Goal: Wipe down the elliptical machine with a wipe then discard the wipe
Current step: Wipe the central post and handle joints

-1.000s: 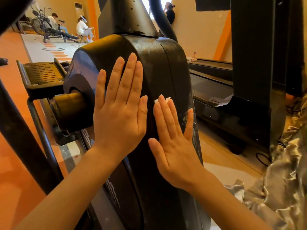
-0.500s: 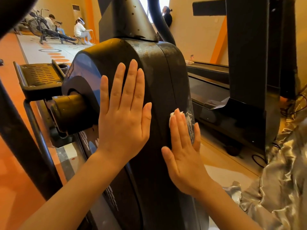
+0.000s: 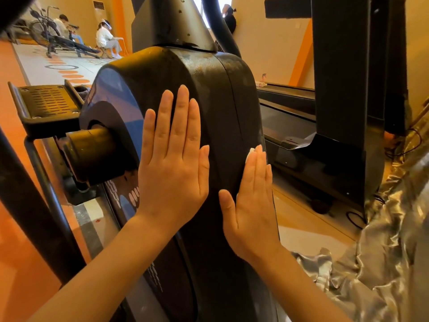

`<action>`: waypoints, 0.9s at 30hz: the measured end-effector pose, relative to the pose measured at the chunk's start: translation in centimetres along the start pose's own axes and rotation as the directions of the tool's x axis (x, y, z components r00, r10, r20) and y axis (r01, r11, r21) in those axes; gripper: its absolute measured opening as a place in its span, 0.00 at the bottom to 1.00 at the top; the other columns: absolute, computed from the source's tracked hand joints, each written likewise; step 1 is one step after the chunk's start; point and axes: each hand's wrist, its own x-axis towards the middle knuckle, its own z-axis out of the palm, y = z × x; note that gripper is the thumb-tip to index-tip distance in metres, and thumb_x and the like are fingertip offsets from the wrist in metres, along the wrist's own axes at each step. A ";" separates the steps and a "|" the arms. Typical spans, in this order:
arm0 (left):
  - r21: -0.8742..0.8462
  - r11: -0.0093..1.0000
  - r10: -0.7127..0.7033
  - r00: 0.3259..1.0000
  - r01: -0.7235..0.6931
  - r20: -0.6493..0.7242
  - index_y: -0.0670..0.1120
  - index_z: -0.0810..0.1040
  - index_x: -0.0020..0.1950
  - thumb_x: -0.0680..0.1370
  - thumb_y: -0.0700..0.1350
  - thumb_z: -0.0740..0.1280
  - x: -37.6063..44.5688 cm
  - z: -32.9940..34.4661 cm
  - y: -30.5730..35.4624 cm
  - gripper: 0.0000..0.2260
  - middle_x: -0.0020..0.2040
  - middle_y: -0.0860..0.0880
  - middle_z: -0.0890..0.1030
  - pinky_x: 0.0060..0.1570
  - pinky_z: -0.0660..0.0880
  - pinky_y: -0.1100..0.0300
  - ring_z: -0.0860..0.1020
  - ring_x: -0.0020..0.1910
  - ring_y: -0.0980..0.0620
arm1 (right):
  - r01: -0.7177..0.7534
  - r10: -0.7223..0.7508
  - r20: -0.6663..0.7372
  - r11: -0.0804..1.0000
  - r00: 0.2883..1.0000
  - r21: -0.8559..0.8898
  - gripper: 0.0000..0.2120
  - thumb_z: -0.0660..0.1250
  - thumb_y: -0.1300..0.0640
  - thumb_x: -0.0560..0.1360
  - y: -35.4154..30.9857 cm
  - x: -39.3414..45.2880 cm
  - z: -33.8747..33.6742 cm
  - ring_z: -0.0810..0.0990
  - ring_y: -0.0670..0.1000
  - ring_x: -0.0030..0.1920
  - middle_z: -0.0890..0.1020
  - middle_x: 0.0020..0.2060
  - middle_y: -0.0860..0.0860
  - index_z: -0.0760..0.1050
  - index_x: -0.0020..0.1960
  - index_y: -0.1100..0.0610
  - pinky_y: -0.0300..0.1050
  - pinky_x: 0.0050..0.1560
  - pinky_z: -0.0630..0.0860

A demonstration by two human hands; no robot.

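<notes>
The elliptical machine's black rounded housing (image 3: 216,94) fills the middle of the view, dusty along its top. My left hand (image 3: 173,159) lies flat against its left face, fingers straight and together, holding nothing. My right hand (image 3: 251,201) presses flat on the housing's right edge with a white wipe (image 3: 250,151) under its fingers. Only a small corner of the wipe shows beside the fingertips.
A black foot pedal (image 3: 44,105) and crank hub (image 3: 92,154) jut out at the left. A treadmill (image 3: 290,126) and a tall black upright (image 3: 341,89) stand to the right. Silver foil sheeting (image 3: 383,252) lies at the lower right. Seated people (image 3: 106,40) are in the far background.
My right hand has slid with the wipe to the right and down, from the housing's front face to its right edge. My left hand has stayed flat in place.
</notes>
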 end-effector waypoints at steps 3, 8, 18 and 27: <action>-0.011 1.000 0.005 1.000 -0.005 -0.004 0.36 0.58 0.78 0.85 0.47 0.54 0.1 0.0 -0.1 0.24 0.78 0.37 0.58 0.78 0.47 0.45 0.55 0.78 0.37 | -0.030 0.031 -0.015 0.998 0.999 0.046 0.41 0.40 0.33 0.79 -0.1 0.7 0.0 0.37 0.50 0.78 0.39 0.79 0.54 0.39 0.79 0.62 0.49 0.77 0.39; -0.006 1.000 0.002 1.000 -0.002 -0.021 0.36 0.58 0.78 0.85 0.47 0.53 0.0 0.2 -0.1 0.24 0.78 0.37 0.58 0.78 0.48 0.45 0.55 0.78 0.37 | 0.053 -0.058 0.065 0.996 0.996 0.066 0.40 0.42 0.35 0.80 -0.6 -2.6 -0.2 0.38 0.54 0.79 0.39 0.79 0.53 0.38 0.79 0.62 0.53 0.77 0.41; -0.015 1.000 0.012 1.000 -0.011 0.006 0.36 0.56 0.79 0.85 0.47 0.51 -0.1 -0.1 -0.2 0.24 0.79 0.37 0.57 0.78 0.47 0.44 0.54 0.78 0.37 | 0.012 -0.011 -0.006 0.999 1.000 0.041 0.37 0.41 0.35 0.81 0.7 -0.4 -0.4 0.39 0.47 0.78 0.43 0.79 0.52 0.43 0.79 0.60 0.43 0.77 0.43; -0.001 1.000 0.007 1.000 -0.007 -0.009 0.36 0.56 0.79 0.85 0.46 0.53 -0.2 0.0 -0.1 0.24 0.79 0.37 0.57 0.78 0.45 0.46 0.54 0.78 0.37 | -0.085 0.081 0.043 0.992 0.996 0.094 0.36 0.39 0.34 0.80 1.7 -3.3 0.0 0.39 0.44 0.78 0.40 0.79 0.46 0.39 0.79 0.55 0.43 0.78 0.45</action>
